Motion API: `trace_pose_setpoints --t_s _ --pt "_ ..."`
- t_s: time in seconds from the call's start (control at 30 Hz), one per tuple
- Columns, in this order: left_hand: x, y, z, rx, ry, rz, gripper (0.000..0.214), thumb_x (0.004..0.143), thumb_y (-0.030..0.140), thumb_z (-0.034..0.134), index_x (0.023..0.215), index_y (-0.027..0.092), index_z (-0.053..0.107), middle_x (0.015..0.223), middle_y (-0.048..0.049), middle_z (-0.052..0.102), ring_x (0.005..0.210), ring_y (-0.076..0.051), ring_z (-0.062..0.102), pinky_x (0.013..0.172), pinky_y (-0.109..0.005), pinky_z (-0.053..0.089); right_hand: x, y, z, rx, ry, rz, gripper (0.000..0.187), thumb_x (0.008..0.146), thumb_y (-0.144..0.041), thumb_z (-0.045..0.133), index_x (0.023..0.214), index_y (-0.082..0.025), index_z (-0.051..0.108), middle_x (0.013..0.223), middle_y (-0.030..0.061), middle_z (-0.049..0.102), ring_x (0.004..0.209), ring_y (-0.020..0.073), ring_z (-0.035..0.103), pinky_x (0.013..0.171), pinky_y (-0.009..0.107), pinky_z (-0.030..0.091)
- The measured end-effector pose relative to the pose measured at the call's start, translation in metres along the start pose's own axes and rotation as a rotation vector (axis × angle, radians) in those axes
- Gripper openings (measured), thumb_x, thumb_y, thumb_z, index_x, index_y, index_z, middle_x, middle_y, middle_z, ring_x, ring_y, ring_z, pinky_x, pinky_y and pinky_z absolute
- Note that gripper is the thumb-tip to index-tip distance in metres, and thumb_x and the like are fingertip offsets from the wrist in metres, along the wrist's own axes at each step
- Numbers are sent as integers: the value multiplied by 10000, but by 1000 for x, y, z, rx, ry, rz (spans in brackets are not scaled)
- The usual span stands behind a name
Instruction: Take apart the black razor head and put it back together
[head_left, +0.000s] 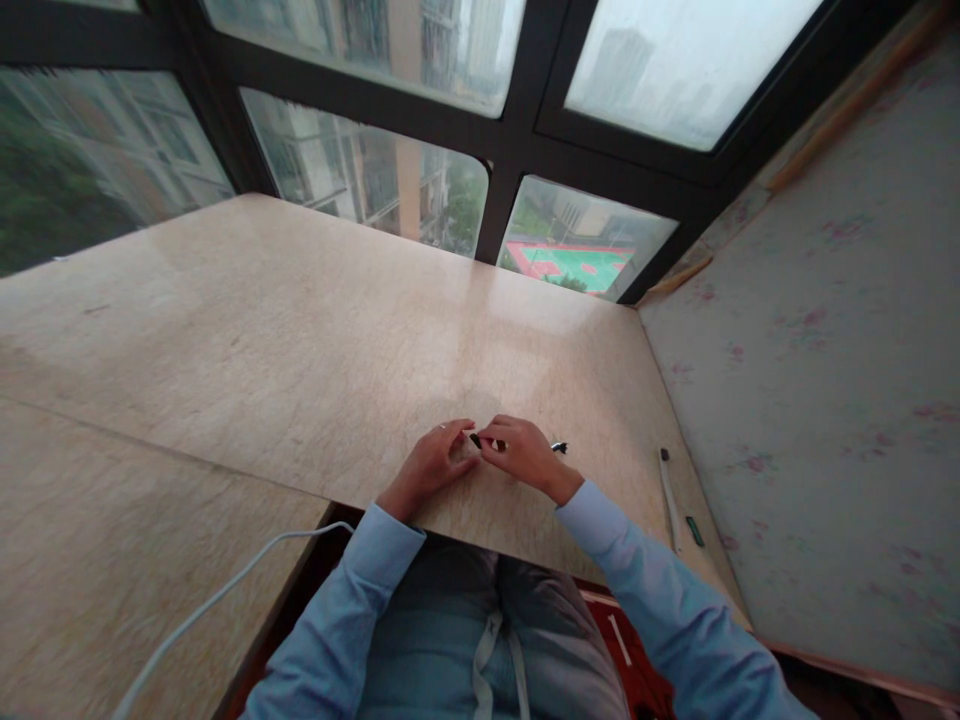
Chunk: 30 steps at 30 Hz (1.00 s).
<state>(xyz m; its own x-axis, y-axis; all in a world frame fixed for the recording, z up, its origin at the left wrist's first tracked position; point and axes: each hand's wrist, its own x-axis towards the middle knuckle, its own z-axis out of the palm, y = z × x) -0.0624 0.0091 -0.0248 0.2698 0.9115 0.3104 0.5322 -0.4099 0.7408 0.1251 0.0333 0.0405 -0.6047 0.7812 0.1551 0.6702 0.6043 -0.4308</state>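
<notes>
Wears lt-blue slvs [652, 585], gray pants [566, 640] w/ drawstring [517, 670].

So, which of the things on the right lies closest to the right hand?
The small black-and-white thing, partly hidden behind the right hand; the white stick and green piece lie farther off, by the wall.

The smooth tabletop [315, 300] shines; cloth sleeves [637, 560] look matt.
</notes>
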Motion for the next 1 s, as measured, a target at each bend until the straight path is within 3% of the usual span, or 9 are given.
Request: trace_pose_setpoints --t_s 0.1,0.2,0.37,0.63,0.83,1.0 --pt "0 2 -3 84 15 19 494 769 272 709 1232 181 561 1177 -112 670 1070 -249 618 937 -422 506 -8 0 1 388 157 182 160 811 -210 588 781 -164 739 687 27 670 601 122 580 574 228 421" --pt "1 4 -6 179 46 29 484 756 297 728 1208 182 596 1149 -112 685 1122 -278 579 974 -454 478 -21 -2 1 730 191 437 203 790 -316 616 766 -151 734 549 -8 604 472 103 508 451 208 370" --pt "2 2 -4 249 49 4 514 767 336 721 1241 182 594 1170 -123 680 1124 -290 577 980 -462 470 -44 -6 -5 1110 343 702 239 724 -379 697 688 -144 693 481 -31 553 398 70 436 370 173 262" --pt "2 -6 -2 256 74 13 545 776 406 693 1259 172 598 1188 -144 675 1118 -316 595 964 -498 478 -81 -1 -23 1408 654 750 237 667 -344 787 710 -133 688 674 2 619 474 57 468 352 144 221" --pt "3 -4 -7 245 94 84 543 781 426 687 1257 187 583 1190 -130 675 1115 -304 597 969 -498 478 -105 3 -19 1466 747 773 252 668 -353 794 728 -136 681 688 -1 617 480 53 470 356 141 243" --pt "3 14 -11 244 229 155 333 846 339 630 1146 197 619 1109 -108 692 1061 -260 620 944 -453 502 -117 6 -15 1505 811 805 249 645 -341 798 719 -138 675 681 -1 622 476 58 475 350 148 245"
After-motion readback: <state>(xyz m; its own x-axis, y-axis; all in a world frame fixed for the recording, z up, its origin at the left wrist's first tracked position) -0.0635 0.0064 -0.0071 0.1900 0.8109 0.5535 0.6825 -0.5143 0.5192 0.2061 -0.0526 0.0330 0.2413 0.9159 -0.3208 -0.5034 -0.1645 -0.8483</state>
